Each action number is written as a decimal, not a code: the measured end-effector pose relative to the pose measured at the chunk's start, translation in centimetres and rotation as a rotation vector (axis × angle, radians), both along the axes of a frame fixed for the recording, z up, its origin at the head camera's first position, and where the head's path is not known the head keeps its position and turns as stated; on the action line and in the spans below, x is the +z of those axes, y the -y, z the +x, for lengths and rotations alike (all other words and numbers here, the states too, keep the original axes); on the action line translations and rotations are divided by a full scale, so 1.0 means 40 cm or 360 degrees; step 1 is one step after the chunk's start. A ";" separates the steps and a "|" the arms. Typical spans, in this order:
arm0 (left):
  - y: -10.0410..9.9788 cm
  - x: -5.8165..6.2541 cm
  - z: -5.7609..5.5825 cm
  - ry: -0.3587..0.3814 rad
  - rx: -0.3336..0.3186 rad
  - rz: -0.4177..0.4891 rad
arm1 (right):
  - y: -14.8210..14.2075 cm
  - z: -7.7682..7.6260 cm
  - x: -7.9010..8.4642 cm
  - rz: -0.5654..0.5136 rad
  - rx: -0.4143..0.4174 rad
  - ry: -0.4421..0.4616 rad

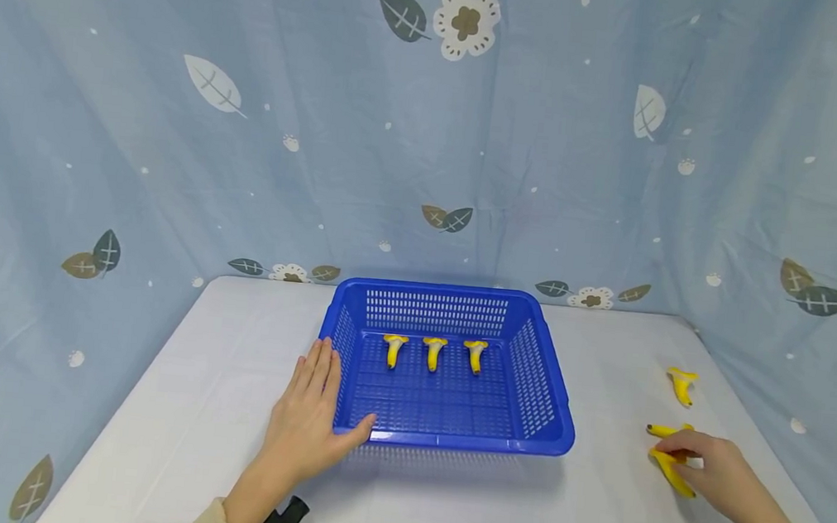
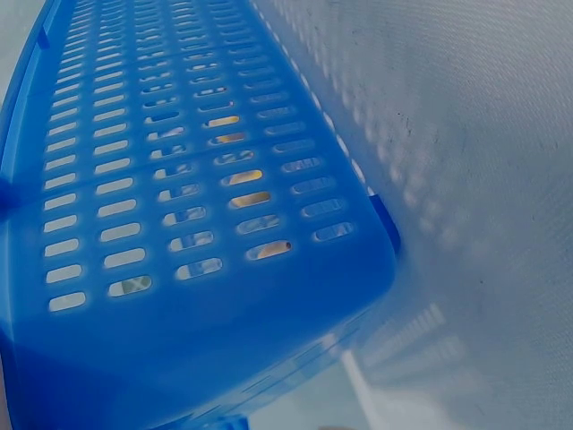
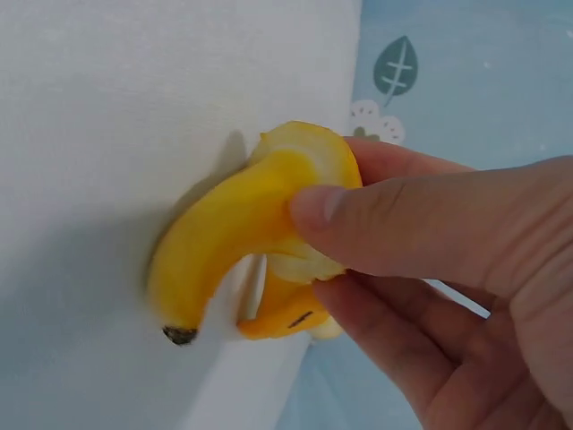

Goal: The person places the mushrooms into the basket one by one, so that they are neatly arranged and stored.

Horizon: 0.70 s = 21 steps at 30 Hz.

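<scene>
At the right of the table, my right hand [image 1: 724, 475] pinches a small peeled toy banana [image 1: 671, 473] between thumb and fingers. In the right wrist view the thumb presses on the banana [image 3: 219, 219] near its pale peeled end; its dark tip points down. Just behind it lies another toy banana [image 1: 663, 431], partly covered by the hand. A further toy banana [image 1: 681, 386] lies farther back. My left hand [image 1: 306, 422] rests with straight fingers on the left rim of a blue plastic basket [image 1: 447, 442]. Inside, three toy bananas [image 1: 434, 354] stand in a row.
The basket sits mid-table on a white tabletop [image 1: 174, 406], near the blue patterned curtain [image 1: 430, 130] at the back. Its slotted wall [image 2: 134, 215] fills much of the left wrist view. Black straps [image 1: 284, 520] show by both wrists.
</scene>
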<state>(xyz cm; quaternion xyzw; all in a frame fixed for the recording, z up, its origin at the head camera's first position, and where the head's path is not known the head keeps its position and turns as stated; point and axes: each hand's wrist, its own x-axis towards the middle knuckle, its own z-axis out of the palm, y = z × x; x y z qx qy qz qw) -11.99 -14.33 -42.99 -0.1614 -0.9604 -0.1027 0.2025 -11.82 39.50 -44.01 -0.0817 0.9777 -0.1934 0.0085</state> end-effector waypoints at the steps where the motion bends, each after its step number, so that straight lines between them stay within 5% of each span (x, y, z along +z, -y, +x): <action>1: -0.001 0.000 0.000 0.0001 0.0001 0.0001 | 0.001 0.000 -0.002 -0.0001 -0.0001 0.0008; 10: -0.001 -0.002 0.000 0.0007 0.0002 0.0006 | 0.013 -0.015 -0.015 -0.0008 -0.0059 0.0109; 21: -0.003 -0.001 0.001 0.0001 -0.0003 0.0015 | 0.031 -0.009 -0.033 -0.0098 -0.0030 0.0067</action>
